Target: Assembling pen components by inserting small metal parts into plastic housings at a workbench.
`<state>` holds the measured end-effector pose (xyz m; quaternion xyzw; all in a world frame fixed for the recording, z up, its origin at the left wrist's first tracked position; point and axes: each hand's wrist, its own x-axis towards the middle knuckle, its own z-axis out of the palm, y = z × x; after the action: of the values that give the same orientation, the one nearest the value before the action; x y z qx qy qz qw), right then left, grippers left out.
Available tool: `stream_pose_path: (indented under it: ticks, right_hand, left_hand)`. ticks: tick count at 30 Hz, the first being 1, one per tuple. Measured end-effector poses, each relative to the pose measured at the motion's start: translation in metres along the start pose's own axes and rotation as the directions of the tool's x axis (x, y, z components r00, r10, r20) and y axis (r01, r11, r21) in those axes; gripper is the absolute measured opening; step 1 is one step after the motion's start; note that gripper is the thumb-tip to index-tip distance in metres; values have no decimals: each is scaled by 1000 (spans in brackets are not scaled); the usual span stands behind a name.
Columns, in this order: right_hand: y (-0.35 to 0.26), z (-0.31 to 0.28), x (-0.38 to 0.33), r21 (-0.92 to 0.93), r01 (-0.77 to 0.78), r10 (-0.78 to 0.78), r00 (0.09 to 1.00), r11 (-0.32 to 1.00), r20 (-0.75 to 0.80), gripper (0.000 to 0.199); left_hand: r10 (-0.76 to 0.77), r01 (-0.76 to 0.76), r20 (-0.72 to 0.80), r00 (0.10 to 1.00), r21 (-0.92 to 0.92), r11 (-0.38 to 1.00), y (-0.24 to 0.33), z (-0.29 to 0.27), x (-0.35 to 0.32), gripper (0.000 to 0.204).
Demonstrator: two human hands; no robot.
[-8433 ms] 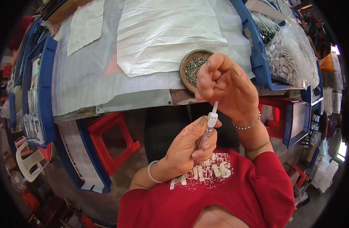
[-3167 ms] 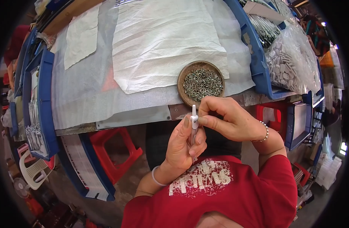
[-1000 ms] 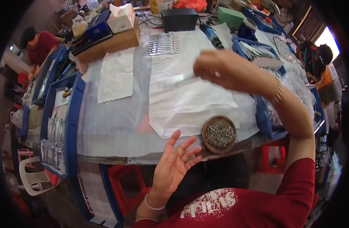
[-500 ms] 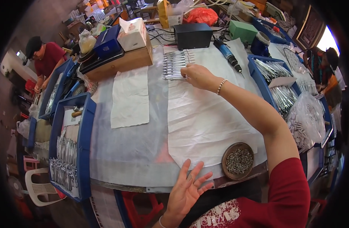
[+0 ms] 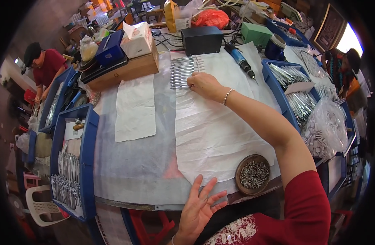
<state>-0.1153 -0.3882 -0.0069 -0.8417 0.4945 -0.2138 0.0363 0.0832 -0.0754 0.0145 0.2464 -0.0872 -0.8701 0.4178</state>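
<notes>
At the far middle of the table, a row of slim silver metal rods [image 5: 183, 67] lies side by side on a white sheet [image 5: 212, 134]. My right hand [image 5: 205, 86] is over the near end of that row, its fingers pinched at the right end of a rod; the fingertips are partly hidden. My left hand [image 5: 200, 208] hangs palm up at the table's near edge, fingers spread, holding nothing. Between my two arms, a round brown bowl [image 5: 239, 183] of small metal pins or screws sits near the edge.
A blue bin [image 5: 88, 163] of silver rods stands left, another blue bin [image 5: 273, 83] right, beside a plastic bag [image 5: 326, 128] of metal parts. A blue electric screwdriver [image 5: 241, 60] and a black box [image 5: 201, 41] lie at the back. A person [image 5: 48, 67] works at far left.
The whole view has shifted slightly. My right hand has moved a little nearer along the row of rods, its fingers still together. My left hand stays spread at the edge.
</notes>
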Motion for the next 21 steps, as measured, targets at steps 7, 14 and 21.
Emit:
stream_pose_path:
  ticks: [7,14,21]
  right_hand:
    - [-6,8,0,24,-129,131,990,991,-52,5]
    - [3,-27,-6,161,-181,210,959,970,-190,10]
    - [35,-25,-48,93,-166,171,984,982,-45,17]
  left_hand:
    - [37,-38,27,999,3,999,-7,-3,-1,66]
    - [45,-46,52,998,36,998,-10,-6,-13,64]
    - [55,-58,74,996,32,998,-29,8,-20,60]
